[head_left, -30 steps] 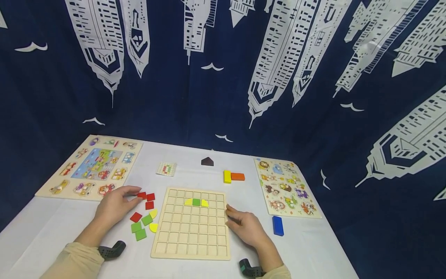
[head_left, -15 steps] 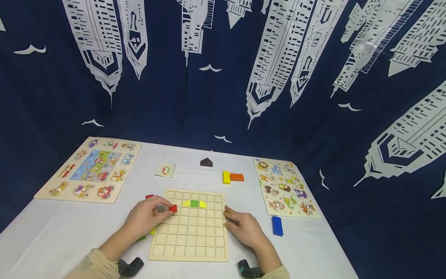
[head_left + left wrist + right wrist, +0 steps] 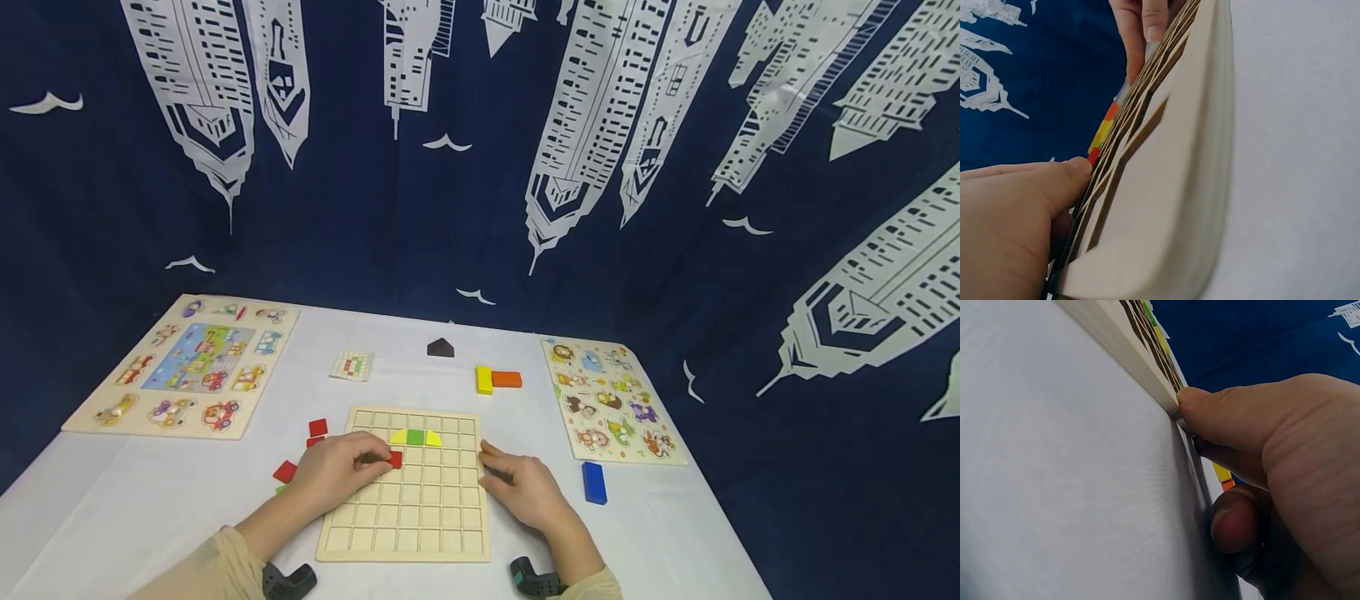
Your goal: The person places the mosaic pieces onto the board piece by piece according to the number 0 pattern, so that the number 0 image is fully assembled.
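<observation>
A small red square tile (image 3: 396,459) is between the thumb and fingertips of my left hand (image 3: 333,473), which pinches it over the left part of the wooden grid board (image 3: 420,525). Just behind it, in a board row, lie a green square (image 3: 415,437) and two yellow pieces (image 3: 433,438), one on each side. My right hand (image 3: 528,490) touches the board's right edge with thumb and forefinger, set apart along it. In the right wrist view the thumb (image 3: 1210,409) meets the board's edge (image 3: 1141,369), while another finger is bent below.
Left of the board lie loose red tiles (image 3: 285,472), some pieces hidden by my left arm. A patterned card (image 3: 352,366), a dark block (image 3: 440,347), yellow (image 3: 484,380) and orange blocks (image 3: 506,379) stand behind. Picture puzzles (image 3: 180,358) flank both sides; a blue block (image 3: 594,483) lies right.
My left hand has picked a red tile from the loose pieces and carried it rightward onto the board, just in front of the yellow and green row. My right hand stays at the edge.
</observation>
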A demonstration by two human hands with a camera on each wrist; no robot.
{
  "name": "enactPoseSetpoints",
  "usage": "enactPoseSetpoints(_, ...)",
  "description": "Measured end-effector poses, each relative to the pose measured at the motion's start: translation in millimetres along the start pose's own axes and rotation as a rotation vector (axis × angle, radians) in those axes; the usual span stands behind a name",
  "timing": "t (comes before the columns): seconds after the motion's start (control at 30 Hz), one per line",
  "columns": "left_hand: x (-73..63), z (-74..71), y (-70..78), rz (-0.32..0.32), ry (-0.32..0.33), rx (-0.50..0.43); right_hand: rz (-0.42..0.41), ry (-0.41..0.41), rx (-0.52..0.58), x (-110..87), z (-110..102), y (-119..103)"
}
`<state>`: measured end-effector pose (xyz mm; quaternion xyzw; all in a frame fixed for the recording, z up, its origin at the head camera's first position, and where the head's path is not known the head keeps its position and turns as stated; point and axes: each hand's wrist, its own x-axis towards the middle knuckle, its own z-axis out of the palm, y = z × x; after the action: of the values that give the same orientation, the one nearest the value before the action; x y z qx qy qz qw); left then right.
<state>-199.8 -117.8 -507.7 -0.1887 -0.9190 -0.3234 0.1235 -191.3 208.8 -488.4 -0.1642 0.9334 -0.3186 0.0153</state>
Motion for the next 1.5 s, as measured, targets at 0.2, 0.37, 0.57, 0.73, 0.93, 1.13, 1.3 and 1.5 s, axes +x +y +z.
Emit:
enactPoseSetpoints(0.2, -7.3, -3.8, 0.2, 0.085, 0.033, 0.045, -0.012, 0.0, -0.001, 0.1, 0, 0)
enactPoseSetpoints(0.37, -13.5, -7.8, 0.9, 0.189, 0.034, 0.095, -0.016, 0.002, 0.004, 0.2, 1, 0)
enactPoseSetpoints(0.57, -13.3, -9.9, 2.2, 0.248, -0.003, 0.157, -0.019, 0.006, 0.003, -0.6, 1, -1)
enactPoseSetpoints(0.73, -12.1, -10.2, 3.1, 0.252, -0.025, 0.18, -0.013, -0.002, 0.01, 0.5, 0, -2)
enactPoseSetpoints(0.93, -12.6, -9.3, 4.5, 0.242, -0.043, 0.192, -0.006, -0.01, 0.008, 0.1, 0, -1)
enactPoseSetpoints(1.13, -16.0, -19.7, 5.2, 0.054, 0.072, 0.082, 0.002, -0.015, 0.02, -0.8, -1, -2)
enactPoseSetpoints(1.3, -14.2, -48.0, -16.0, -0.191, 0.189, 0.048, -0.003, -0.016, 0.014, -0.3, -1, -3)
enactPoseSetpoints(1.5, -13.9, -68.6, -47.3, -0.355, 0.11, 0.048, 0.015, -0.019, 0.019, -1.0, -1, -3)
